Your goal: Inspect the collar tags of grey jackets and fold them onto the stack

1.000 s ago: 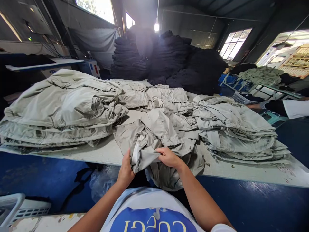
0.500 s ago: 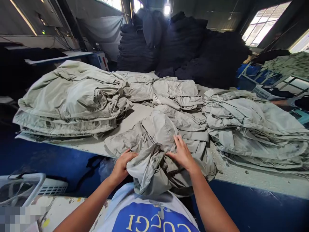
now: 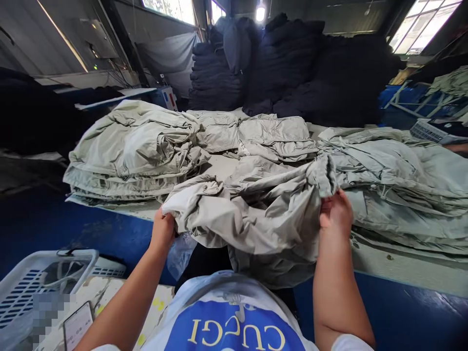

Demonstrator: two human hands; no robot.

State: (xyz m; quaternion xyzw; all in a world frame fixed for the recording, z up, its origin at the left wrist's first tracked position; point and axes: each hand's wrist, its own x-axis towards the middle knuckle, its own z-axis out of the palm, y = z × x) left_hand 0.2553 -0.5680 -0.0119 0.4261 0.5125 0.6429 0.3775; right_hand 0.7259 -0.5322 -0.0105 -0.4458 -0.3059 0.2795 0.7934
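A light grey garment (image 3: 241, 219) is stretched between my two hands in front of my body, above the table's near edge. Its kind is hard to make out among the folds. My left hand (image 3: 163, 228) is closed on its left end, with the fingers partly tucked under the cloth. At the right end my right hand (image 3: 335, 212) grips the fabric just below a gathered, cuff-like opening (image 3: 326, 176). The lower part of the garment hangs towards my lap. Behind it, more grey cloth (image 3: 256, 167) lies on the table.
Stacks of similar garments lie to the left (image 3: 131, 146) and right (image 3: 398, 170), with folded ones (image 3: 274, 134) at the back. Dark cloth piles (image 3: 292, 73) rise beyond the table (image 3: 380, 261). A white plastic basket (image 3: 22, 292) and a phone (image 3: 78, 324) are at lower left.
Both hands have moved apart, the left one leftwards and the right one rightwards and up. The bunched garment is now lifted and spread between them. The view has shifted slightly.
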